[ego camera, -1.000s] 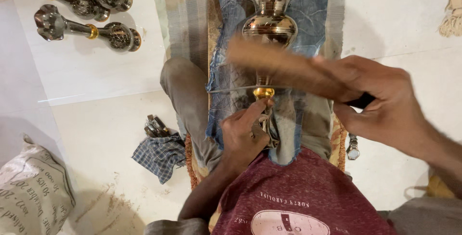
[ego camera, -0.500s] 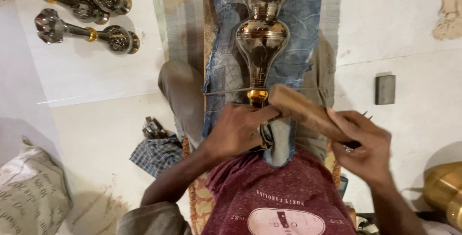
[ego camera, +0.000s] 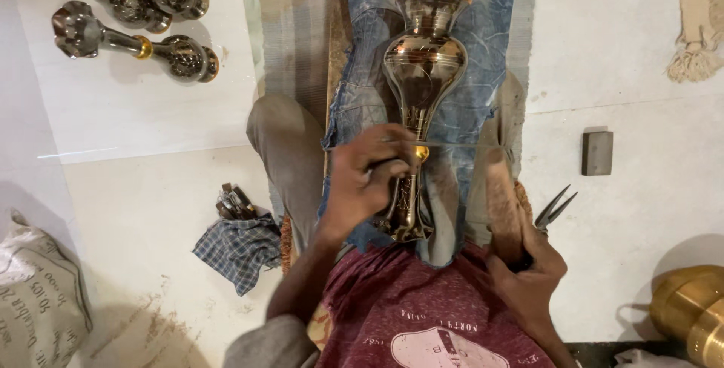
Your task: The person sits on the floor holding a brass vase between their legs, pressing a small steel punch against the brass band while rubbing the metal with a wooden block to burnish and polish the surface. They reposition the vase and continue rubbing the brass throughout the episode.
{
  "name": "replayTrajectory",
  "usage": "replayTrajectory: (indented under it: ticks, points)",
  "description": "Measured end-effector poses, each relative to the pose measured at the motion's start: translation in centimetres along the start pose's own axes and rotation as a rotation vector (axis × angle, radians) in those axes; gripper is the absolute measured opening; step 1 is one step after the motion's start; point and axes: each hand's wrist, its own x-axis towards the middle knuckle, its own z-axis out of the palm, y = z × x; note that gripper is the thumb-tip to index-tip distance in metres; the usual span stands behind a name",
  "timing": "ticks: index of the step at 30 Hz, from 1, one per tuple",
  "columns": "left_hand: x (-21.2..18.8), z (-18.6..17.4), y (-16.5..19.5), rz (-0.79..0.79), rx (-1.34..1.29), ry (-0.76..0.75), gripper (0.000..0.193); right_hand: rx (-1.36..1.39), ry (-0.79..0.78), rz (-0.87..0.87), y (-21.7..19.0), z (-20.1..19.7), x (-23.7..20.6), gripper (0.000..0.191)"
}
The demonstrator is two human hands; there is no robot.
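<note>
From my seat at the remote feed I see a dark, gold-banded metal vase (ego camera: 421,81) lying lengthwise on blue denim cloth (ego camera: 483,51) draped over the person's lap, its flared gold-rimmed mouth pointing away from the body and its slim stem running back toward the red shirt (ego camera: 422,315). The left hand (ego camera: 366,179) rests over the stem, fingers curled and pressed together around a thin metal rod (ego camera: 452,144) that lies crosswise against the vase's neck, just above a small gold collar (the fingertips cover the exact contact, so I cannot tell how the rod's end meets the metal). The right hand (ego camera: 528,274) sits lower, beside the right thigh, closed around the handle end of a wooden mallet (ego camera: 501,198) whose blurred head stretches up along the leg, apart from the vase. Just beside that hand a pair of pointed pliers (ego camera: 554,208) lies on the pale floor (ego camera: 151,210), and a small grey block (ego camera: 596,153) lies farther up. On the left, well apart from the hands, a checked cloth (ego camera: 237,251) lies with some small tools (ego camera: 235,202) at its edge, and several finished vases (ego camera: 132,40) lie on a white sheet. A brass vessel (ego camera: 690,311) shows at the lower right corner.
</note>
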Motion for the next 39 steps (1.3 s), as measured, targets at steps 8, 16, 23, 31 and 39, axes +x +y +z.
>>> replayTrajectory:
  ticks: [8, 16, 23, 31, 39]
  points:
    - [-5.4, 3.8, -2.5, -0.088, -0.424, 0.435, 0.023, 0.443, -0.264, 0.043, -3.1, 0.8, 5.5, 0.068]
    - [-5.2, 3.6, -1.8, -0.036, -0.135, 0.418, 0.035, 0.311, -0.518, -0.363, -8.0, -0.1, 12.4, 0.072]
    - [-5.2, 3.6, -1.0, -0.023, -0.051, 0.435, 0.034, -0.110, -0.770, -0.528, -17.3, -2.0, 16.6, 0.074]
    - [-6.0, 4.9, -0.9, -0.021, 0.017, 0.558, 0.006, -1.467, -0.945, -0.512, -26.8, -0.5, 16.1, 0.087]
    - [-6.4, 5.2, -0.4, 0.007, 0.244, 0.592, 0.009, -1.275, -0.987, -0.475, -26.7, -0.3, 15.2, 0.095]
